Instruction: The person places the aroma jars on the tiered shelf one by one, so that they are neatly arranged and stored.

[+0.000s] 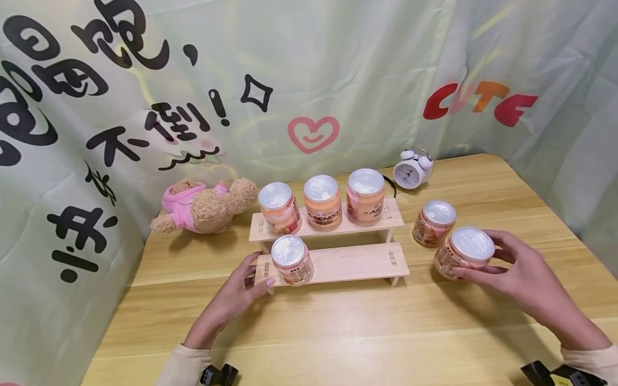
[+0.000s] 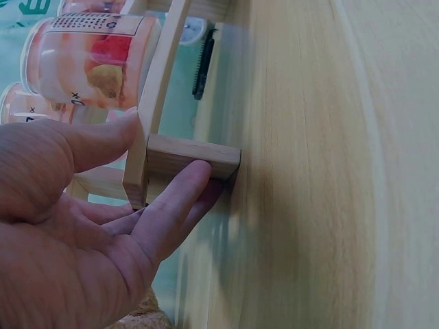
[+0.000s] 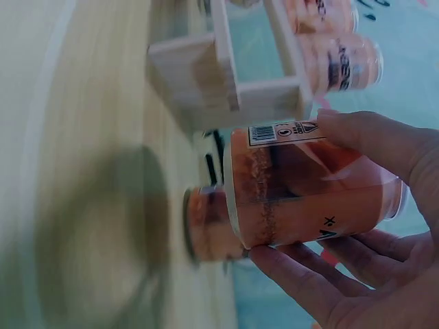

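Observation:
My right hand [image 1: 523, 273] grips a clear jar [image 3: 309, 185] with a silver lid and pinkish-orange contents, thumb on one side and fingers on the other. The jar is raised off the table, its shadow below it. Just behind stands a similar jar [image 1: 433, 225]. At the left end of a two-step wooden rack [image 1: 347, 262], my left hand [image 1: 236, 295] holds the lower step, with the thumb at the board and fingers against the leg [image 2: 195, 156]. One jar [image 1: 292, 260] stands on that step beside the thumb. Along the upper step stand three more jars [image 1: 322, 203].
A plush bear [image 1: 207, 206] in pink clothing lies left of the rack. Behind the rack to the right is a white alarm clock [image 1: 412, 169], with a black curved object [image 1: 390, 185] near it. A printed cloth [image 1: 367, 80] hangs behind the wooden table [image 1: 347, 332].

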`<action>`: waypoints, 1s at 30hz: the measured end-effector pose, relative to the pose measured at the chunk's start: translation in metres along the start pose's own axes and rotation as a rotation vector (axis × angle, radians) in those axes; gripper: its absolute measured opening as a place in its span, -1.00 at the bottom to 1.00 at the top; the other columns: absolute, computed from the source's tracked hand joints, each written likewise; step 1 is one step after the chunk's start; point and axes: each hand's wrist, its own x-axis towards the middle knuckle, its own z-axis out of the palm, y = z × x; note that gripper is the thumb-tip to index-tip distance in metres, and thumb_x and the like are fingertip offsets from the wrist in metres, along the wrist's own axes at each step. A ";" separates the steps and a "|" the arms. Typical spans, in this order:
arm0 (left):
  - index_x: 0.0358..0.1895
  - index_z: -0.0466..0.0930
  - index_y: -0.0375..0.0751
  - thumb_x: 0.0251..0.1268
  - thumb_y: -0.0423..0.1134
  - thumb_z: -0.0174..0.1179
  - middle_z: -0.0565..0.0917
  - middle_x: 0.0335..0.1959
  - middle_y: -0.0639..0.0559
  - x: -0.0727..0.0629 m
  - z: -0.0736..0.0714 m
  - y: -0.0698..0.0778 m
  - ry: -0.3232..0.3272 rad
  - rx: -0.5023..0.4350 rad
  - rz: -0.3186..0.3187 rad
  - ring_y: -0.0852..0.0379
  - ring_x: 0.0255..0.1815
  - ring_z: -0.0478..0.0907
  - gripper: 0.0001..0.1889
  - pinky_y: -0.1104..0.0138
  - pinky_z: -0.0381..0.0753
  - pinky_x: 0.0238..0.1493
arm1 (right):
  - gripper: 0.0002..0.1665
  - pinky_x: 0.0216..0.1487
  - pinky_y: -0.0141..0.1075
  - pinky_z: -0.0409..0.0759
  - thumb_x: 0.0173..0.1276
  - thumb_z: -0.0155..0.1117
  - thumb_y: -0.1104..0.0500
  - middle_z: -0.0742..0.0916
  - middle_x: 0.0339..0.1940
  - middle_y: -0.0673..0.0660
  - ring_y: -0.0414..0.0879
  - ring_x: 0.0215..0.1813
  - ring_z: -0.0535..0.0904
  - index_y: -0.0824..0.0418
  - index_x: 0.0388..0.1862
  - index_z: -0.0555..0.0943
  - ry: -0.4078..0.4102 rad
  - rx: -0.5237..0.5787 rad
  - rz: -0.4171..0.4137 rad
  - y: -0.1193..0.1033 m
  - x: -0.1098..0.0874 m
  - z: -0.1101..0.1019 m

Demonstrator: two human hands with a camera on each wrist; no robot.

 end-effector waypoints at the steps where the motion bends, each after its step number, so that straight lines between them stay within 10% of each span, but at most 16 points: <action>1: 0.56 0.10 -0.28 0.41 -0.31 0.29 0.49 0.28 -0.41 0.000 0.000 0.000 0.000 0.001 0.000 -0.26 0.19 0.54 -0.24 0.10 0.64 0.07 | -0.10 -0.30 -0.56 0.59 0.00 0.70 0.25 0.59 -0.05 -0.21 -0.60 -0.12 0.52 0.40 0.29 0.44 -0.004 0.004 -0.011 -0.004 0.000 0.002; 16: 0.56 0.09 -0.31 0.41 -0.31 0.29 0.50 0.27 -0.41 0.000 0.000 -0.001 0.016 0.030 0.003 -0.27 0.19 0.54 -0.24 0.07 0.63 0.10 | -0.07 -0.22 -0.45 0.66 -0.10 0.73 0.32 0.62 0.12 0.28 -0.40 -0.08 0.60 0.40 0.28 0.47 -0.112 0.096 -0.210 -0.049 0.013 0.045; 30: 0.57 0.07 -0.30 0.42 -0.31 0.29 0.48 0.30 -0.43 0.001 0.002 -0.002 0.018 0.022 -0.008 -0.30 0.22 0.53 -0.23 0.04 0.61 0.12 | -0.11 -0.02 -0.21 0.69 -0.07 0.75 0.17 0.69 0.09 0.24 0.15 0.03 0.68 0.37 0.22 0.51 -0.279 0.146 -0.291 -0.083 0.030 0.095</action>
